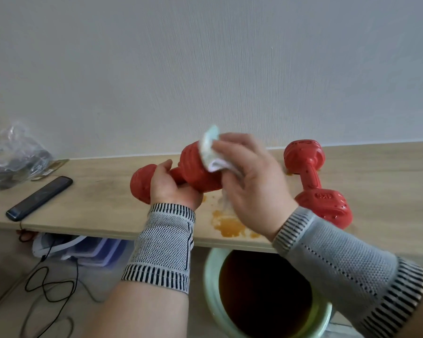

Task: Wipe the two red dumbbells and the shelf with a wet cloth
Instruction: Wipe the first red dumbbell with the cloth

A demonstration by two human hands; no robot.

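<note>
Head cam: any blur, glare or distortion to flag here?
Head view: motion blur on the right hand and cloth; the left hand, held dumbbell and phone are sharper. Soft, even light, no hard shadows or glare. Wide-angle bend shows along the shelf edge.

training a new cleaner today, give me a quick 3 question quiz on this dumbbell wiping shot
1. True or false: both red dumbbells are lying on the shelf.
2. Which hand presses the white cloth against the lifted dumbbell? A) left B) right C) neither
3. Fill in: the orange stain sits on the shelf near its ____ edge.

Key
1. False: the left hand grips one by its handle, clear of the shelf; only the other dumbbell lies there.
2. B: the right hand holds the cloth on the raised dumbbell's end.
3. Front, just above the green bucket.
</note>
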